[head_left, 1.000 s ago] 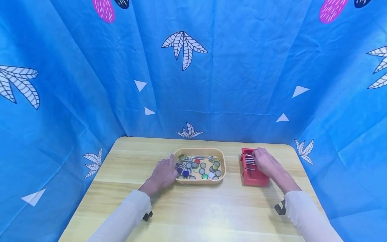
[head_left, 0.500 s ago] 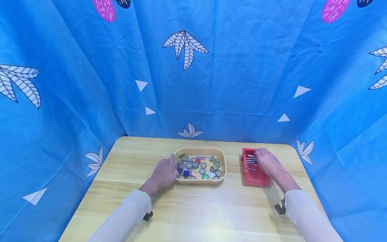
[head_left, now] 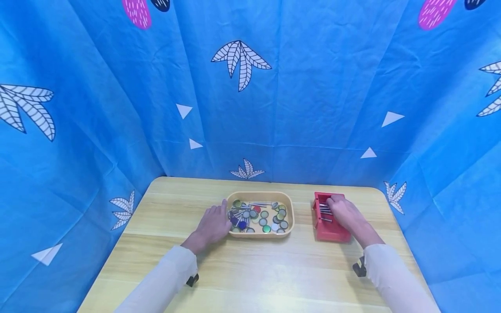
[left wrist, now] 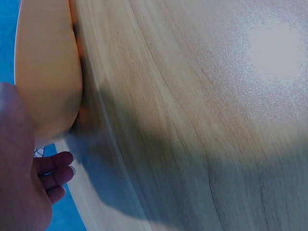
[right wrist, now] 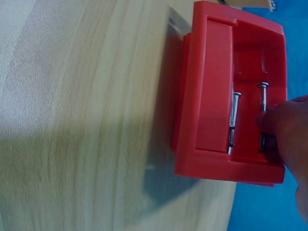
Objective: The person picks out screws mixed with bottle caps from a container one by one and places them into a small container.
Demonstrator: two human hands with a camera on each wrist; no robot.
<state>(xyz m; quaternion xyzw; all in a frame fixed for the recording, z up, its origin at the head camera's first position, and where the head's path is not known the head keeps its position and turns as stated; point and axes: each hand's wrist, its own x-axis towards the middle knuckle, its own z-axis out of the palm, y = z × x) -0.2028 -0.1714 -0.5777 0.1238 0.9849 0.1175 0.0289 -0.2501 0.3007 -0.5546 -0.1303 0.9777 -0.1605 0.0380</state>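
Observation:
My left hand (head_left: 212,224) holds the left end of a pale yellow tray (head_left: 260,235), its thumb by the near corner. In the left wrist view three fingertips (left wrist: 58,176) curl past the end of the tray wall (left wrist: 50,62). Bottle caps (head_left: 266,228) and long metal screws (head_left: 260,204) lie mixed inside. My right hand (head_left: 346,214) reaches into a red bin (head_left: 332,235). There its thumb presses on one screw (right wrist: 263,91) and the fingers bend round behind it, mostly hidden. More screws (head_left: 325,219) lie in the bin.
Both containers stand towards the back of a wooden table (head_left: 250,274), with a gap between them. A blue patterned curtain (head_left: 313,108) hangs behind the table and along both sides. The bin's raised walls (right wrist: 216,86) surround the right fingers.
My right hand has shifted slightly left and down into the red bin, covering part of the screws. The left hand stays at the tray's end.

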